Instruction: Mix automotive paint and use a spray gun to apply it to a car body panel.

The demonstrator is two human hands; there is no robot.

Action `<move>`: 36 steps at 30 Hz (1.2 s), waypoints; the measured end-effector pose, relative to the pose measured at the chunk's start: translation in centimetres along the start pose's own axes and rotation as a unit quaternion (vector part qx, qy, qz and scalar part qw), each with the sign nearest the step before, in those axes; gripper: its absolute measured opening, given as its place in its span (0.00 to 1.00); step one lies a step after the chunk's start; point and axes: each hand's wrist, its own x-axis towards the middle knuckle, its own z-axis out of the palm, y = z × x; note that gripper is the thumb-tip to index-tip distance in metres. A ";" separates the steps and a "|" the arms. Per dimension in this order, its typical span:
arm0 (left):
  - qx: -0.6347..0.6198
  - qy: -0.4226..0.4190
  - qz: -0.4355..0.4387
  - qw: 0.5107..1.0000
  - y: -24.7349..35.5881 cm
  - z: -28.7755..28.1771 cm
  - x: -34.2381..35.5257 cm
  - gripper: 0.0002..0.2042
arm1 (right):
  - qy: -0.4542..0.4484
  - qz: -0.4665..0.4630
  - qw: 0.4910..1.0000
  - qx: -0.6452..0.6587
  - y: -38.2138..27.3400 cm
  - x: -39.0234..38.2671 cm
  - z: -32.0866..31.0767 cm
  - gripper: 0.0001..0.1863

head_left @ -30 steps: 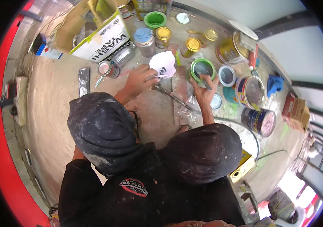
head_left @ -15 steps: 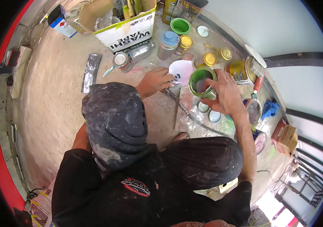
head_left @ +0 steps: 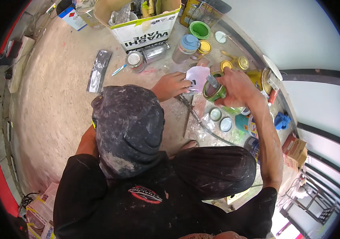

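My left hand (head_left: 174, 85) is closed at the near left edge of a pale pinkish-white cup-like piece (head_left: 197, 78) with a dark mark on it. My right hand (head_left: 237, 88) grips an open green paint can (head_left: 217, 95) from its right side, fingers over the rim and thumb below. The can leans left, its mouth close beside the pale piece. A grey strip (head_left: 212, 81) shows at its mouth; I cannot tell whether it is paint or a tool. A dark hose (head_left: 195, 115) runs from below my left hand toward the lower right.
Beyond my hands stand a carton (head_left: 146, 34) with tools, a blue-lidded bottle (head_left: 186, 47), a silver tin (head_left: 135, 61) and a green-rimmed pot (head_left: 199, 30). Two round lids (head_left: 225, 124) lie near the can. A blue cloth (head_left: 282, 120) is at right, by the wall (head_left: 309, 36).
The green can has tipped left and come closer to the pale piece, and the grey strip now shows at its mouth. The whole view has shifted slightly. My left hand keeps its grip.
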 end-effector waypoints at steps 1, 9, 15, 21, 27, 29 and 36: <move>-0.004 0.009 0.004 1.000 0.0 0.0 0.1 0.11 | 0.000 0.000 1.000 0.000 0.1 0.2 0.1 0.30; 0.001 0.019 0.007 1.000 -0.4 0.4 -0.2 0.11 | -0.041 -0.011 0.999 -0.009 -0.5 1.3 -0.9 0.30; 0.005 0.016 0.005 1.000 -0.3 0.3 0.0 0.11 | -0.062 -0.006 0.998 -0.015 -0.2 1.9 -0.8 0.29; 0.004 0.016 0.003 1.000 -0.3 0.3 0.0 0.11 | -0.076 -0.005 0.997 -0.019 -0.5 2.3 -1.1 0.28; 0.002 0.016 0.005 1.000 -0.3 0.3 -0.1 0.11 | -0.098 0.006 0.995 0.011 -0.7 2.4 -1.4 0.27; 0.001 0.010 0.001 1.000 -0.4 0.5 -0.1 0.11 | -0.104 0.011 0.994 0.008 -0.9 2.4 -1.6 0.27; -0.001 0.018 0.002 1.000 -0.3 0.3 -0.1 0.11 | -0.122 0.030 0.992 -0.007 -1.0 3.1 -1.7 0.28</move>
